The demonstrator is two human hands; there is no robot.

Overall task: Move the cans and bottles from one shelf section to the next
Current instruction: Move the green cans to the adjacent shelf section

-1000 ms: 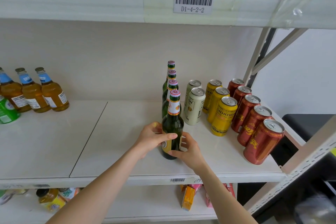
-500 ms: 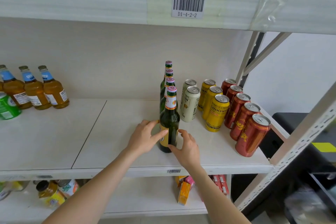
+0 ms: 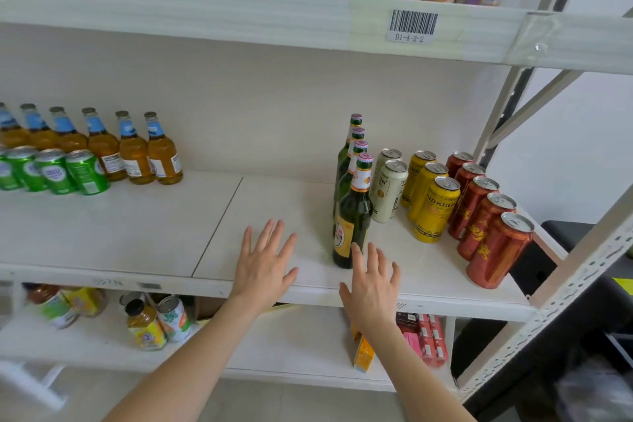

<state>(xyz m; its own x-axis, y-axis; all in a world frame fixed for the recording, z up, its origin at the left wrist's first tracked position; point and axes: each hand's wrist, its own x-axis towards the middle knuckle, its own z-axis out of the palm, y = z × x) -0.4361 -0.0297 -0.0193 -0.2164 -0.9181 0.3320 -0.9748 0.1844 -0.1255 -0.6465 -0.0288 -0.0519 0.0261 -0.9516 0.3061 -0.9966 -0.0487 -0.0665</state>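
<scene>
Both hands have let go of the green bottle (image 3: 352, 219): left hand (image 3: 265, 262) and right hand (image 3: 371, 281) spread, empty, the right perhaps brushing its base. It stands upright on the right shelf section (image 3: 274, 202); heavy, slick glass, grip the body

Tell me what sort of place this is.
Probably a stockroom or shop storage area: slotted metal shelving, a barcode label reading D1-4-2-2 on the shelf edge, and drinks lined up by kind, such as the green bottles, yellow cans and red cans.
</scene>
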